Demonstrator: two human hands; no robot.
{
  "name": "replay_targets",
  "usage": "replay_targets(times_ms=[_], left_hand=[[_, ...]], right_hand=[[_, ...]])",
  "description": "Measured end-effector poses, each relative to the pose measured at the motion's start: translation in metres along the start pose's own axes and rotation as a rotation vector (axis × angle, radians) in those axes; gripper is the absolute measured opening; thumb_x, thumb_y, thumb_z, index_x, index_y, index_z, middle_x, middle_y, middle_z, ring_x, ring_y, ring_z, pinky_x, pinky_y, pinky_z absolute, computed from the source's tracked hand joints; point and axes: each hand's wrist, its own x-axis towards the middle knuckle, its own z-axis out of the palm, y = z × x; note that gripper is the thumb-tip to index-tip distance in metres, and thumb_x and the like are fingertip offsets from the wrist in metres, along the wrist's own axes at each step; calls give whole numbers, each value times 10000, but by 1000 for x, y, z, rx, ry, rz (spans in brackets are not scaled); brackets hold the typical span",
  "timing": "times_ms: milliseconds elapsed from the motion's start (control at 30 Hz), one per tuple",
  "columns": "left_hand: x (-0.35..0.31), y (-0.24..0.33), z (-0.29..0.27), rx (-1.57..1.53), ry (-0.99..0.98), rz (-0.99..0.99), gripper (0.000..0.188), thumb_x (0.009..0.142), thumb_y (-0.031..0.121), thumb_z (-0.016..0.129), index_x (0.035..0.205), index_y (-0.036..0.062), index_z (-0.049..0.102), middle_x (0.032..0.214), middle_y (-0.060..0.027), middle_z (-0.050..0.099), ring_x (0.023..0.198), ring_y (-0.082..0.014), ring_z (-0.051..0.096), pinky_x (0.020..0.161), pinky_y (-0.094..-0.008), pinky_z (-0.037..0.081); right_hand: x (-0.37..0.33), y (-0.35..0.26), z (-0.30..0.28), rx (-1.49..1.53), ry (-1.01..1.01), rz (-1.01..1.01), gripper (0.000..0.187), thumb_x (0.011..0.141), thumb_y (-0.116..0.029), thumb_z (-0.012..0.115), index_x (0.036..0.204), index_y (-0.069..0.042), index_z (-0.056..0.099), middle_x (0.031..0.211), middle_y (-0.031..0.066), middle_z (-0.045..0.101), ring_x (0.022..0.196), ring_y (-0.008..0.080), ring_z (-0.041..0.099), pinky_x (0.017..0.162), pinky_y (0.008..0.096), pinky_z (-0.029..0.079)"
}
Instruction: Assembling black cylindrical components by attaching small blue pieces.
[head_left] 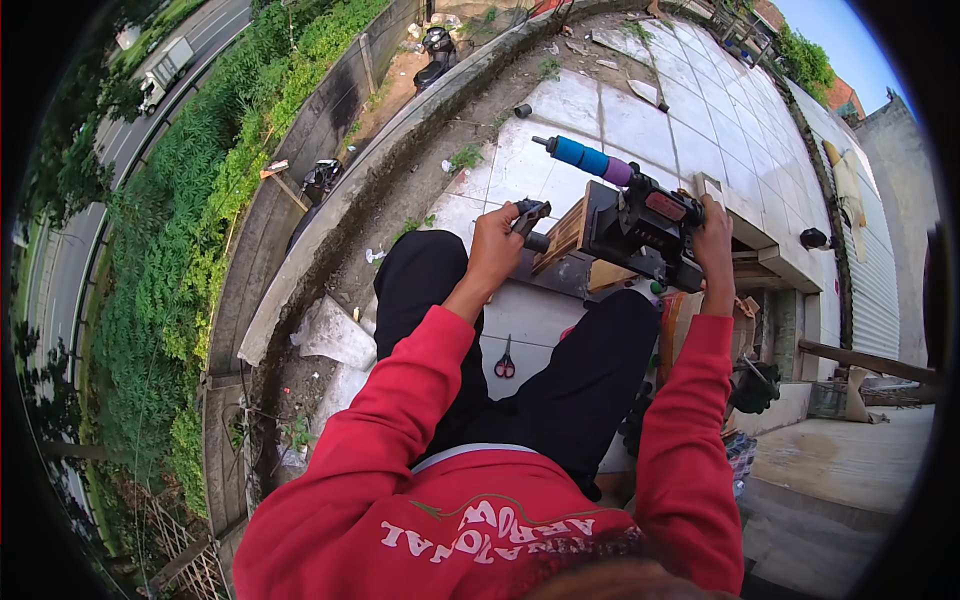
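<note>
In front of me a black machine (640, 222) rests at an angle above a dark box-like stand with a slatted wooden piece (566, 236) at its side. From its far left end sticks out a rod wrapped in blue and purple sleeves (585, 158). My right hand (712, 240) is closed on the machine's right end. My left hand (491, 248) is closed round a dark metal tool (530, 215) whose exact kind I cannot make out; it is near the stand's left side. Scissors (505, 362) with dark and pink handles lie on the tiles between my legs.
A low concrete wall (300, 265) curves along the left, with greenery and a road beyond. Pale tiles (640, 125) stretch ahead. A raised ledge (745, 225) stands at the right, near a wooden bar (870, 362). A broken white slab (335, 332) lies by my left knee.
</note>
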Motion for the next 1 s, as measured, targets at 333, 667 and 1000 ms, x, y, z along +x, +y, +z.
replay_targets(times_ms=[333,667,1000], left_hand=[[-2,0,5,1,-41,41,553,786,-198,427,1184,2,755,890,-24,728,864,-60,596,777,-247,483],[0,-3,10,27,-96,-45,465,854,-179,491,1184,7,760,937,-43,763,895,-61,620,800,-253,496],[-1,-5,29,-4,-121,2,361,916,-131,552,1177,6,759,930,-33,761,878,-55,604,787,-252,488]], right_hand=[[-55,7,68,38,-24,-146,431,942,-108,597,1372,-120,572,1308,161,611,1274,421,541,1136,714,288],[-59,-12,-21,81,39,-37,218,977,-115,547,1183,-42,552,1155,188,604,1197,401,555,1187,616,265],[12,73,68,265,-153,205,451,927,-75,611,1367,-159,566,1279,183,645,1276,405,561,1114,637,338]])
